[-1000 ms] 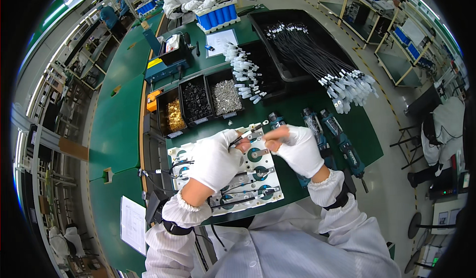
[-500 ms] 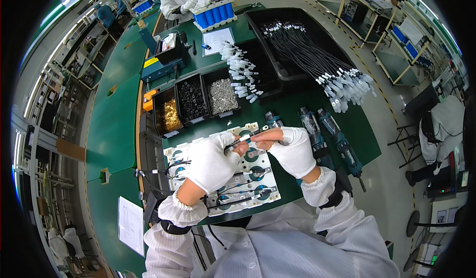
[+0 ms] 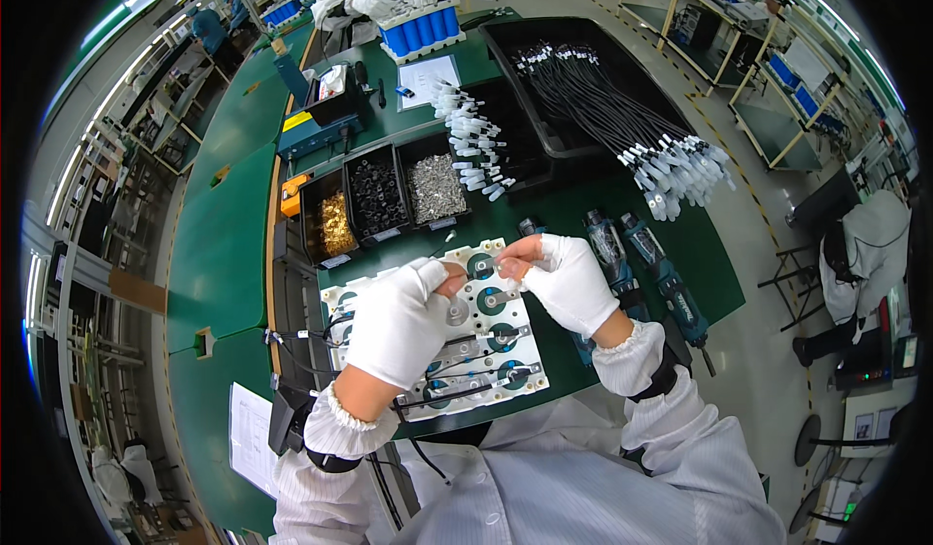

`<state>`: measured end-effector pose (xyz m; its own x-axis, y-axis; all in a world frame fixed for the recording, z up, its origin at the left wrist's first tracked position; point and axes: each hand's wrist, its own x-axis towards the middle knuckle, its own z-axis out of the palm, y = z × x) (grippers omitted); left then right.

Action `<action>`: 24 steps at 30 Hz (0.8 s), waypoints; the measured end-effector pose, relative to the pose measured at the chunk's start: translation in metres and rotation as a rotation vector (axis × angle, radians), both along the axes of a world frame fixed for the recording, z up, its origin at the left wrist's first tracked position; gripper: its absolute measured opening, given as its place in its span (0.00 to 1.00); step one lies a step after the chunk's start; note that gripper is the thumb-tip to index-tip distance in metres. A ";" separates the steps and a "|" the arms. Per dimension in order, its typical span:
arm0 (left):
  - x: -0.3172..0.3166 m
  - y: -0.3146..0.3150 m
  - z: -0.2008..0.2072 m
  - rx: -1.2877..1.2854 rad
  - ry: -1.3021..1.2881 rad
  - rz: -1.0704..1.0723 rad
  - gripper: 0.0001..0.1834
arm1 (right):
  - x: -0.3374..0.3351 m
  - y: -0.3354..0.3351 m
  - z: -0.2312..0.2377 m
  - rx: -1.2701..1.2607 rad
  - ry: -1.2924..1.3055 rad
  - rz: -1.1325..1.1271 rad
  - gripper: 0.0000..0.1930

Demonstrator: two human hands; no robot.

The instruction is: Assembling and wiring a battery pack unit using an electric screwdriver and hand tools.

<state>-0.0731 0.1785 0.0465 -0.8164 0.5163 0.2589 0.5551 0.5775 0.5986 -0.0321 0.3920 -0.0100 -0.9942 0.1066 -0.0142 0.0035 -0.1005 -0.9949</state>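
A white battery-module plate (image 3: 533, 365) with round dark-green openings and metal tabs lies before me, with black cables (image 3: 466, 396) running across it. My left hand (image 3: 398, 316), in a white fingerless glove, is over its left part, thumb and fingers pinched together; what they hold is hidden. Over the plate's far right corner, my gloved right hand (image 3: 569, 287) also has its fingertips together, close to a metal tab; anything in them is too small to make out. A small white piece (image 3: 450, 237) shows just beyond the left fingers.
Bins of gold parts (image 3: 336, 224), black parts (image 3: 376, 195) and silver parts (image 3: 437, 187) stand beyond the plate. A large black tray (image 3: 515, 35) holds cables with white ends (image 3: 675, 171). Power screwdrivers (image 3: 671, 278) lie at right. Across the table, a co-worker handles a blue cell pack (image 3: 420, 32).
The black cable with a white sleeve between my hands no longer shows there. My hands have moved slightly apart, the right fingers toward the plate's far corner. The co-worker's hands have shifted.
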 end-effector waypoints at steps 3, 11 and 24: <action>0.003 0.001 0.005 -0.044 0.080 -0.044 0.12 | 0.001 -0.003 0.008 0.007 -0.012 -0.017 0.08; 0.007 0.005 -0.001 0.041 0.080 0.001 0.11 | 0.005 -0.002 0.003 0.064 0.037 0.031 0.09; 0.009 0.003 -0.011 0.132 0.155 0.046 0.09 | 0.015 -0.002 0.023 0.599 0.374 -0.052 0.07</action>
